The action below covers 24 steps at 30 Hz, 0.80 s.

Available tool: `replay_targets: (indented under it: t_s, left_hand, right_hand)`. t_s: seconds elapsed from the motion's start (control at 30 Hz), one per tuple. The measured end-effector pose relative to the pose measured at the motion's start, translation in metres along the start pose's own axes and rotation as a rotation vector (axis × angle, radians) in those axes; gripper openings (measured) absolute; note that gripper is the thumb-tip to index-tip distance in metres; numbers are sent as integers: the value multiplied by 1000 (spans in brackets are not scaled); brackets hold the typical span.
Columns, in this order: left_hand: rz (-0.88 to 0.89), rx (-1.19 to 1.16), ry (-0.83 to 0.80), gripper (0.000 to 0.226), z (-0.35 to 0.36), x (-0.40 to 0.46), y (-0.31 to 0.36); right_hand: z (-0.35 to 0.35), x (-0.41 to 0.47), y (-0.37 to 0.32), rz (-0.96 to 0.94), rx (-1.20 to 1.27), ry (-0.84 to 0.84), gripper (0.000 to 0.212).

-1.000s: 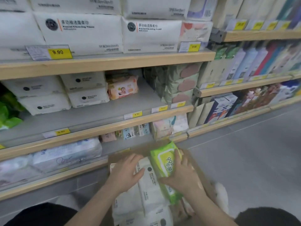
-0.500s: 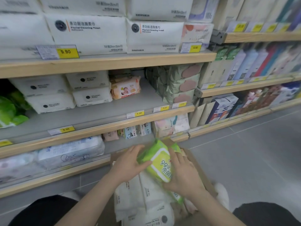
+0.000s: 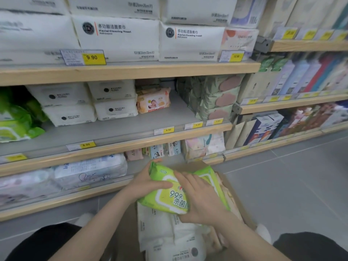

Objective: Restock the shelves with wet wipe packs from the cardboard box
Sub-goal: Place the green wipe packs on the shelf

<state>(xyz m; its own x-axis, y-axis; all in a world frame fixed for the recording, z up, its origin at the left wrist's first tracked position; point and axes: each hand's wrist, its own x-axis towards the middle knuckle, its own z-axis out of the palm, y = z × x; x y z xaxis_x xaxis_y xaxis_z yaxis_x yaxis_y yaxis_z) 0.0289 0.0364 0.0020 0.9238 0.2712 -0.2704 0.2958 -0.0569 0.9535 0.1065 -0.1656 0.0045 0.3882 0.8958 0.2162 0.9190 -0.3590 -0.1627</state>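
Observation:
A green wet wipe pack (image 3: 169, 194) printed "99.9" is held above the cardboard box (image 3: 243, 210) on the floor. My left hand (image 3: 145, 182) grips its left end with the thumb across the top. My right hand (image 3: 199, 200) presses over its right side. A second green pack (image 3: 209, 174) lies just behind, partly under my right hand. Several white wipe packs (image 3: 169, 232) fill the box below. Matching green packs (image 3: 17, 121) sit at the far left of the middle shelf (image 3: 116, 146).
White packs (image 3: 113, 99), a baby-print pack (image 3: 153, 99) and olive packs (image 3: 212, 98) stand on the middle shelf, with bare grey shelf in front. The bottom shelf holds blue-white packs (image 3: 90, 168). My knees frame the box; grey tiled floor lies to the right.
The green pack has been lifted out of the box and turned flat. My left hand moved off the white packs onto the green pack's left end.

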Motion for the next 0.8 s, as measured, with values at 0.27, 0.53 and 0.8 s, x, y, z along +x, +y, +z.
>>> replay_targets:
  t_s: [0.27, 0.53, 0.8]
  left_hand:
    - [86, 106, 217, 82, -13, -14, -10]
    - [81, 96, 308, 81, -26, -21, -17]
    - [63, 149, 306, 84, -22, -10, -16]
  right_hand:
    - [17, -18, 46, 321, 248, -48, 102]
    - [61, -36, 103, 706, 244, -272, 105]
    - [84, -35, 120, 996, 712, -241, 74]
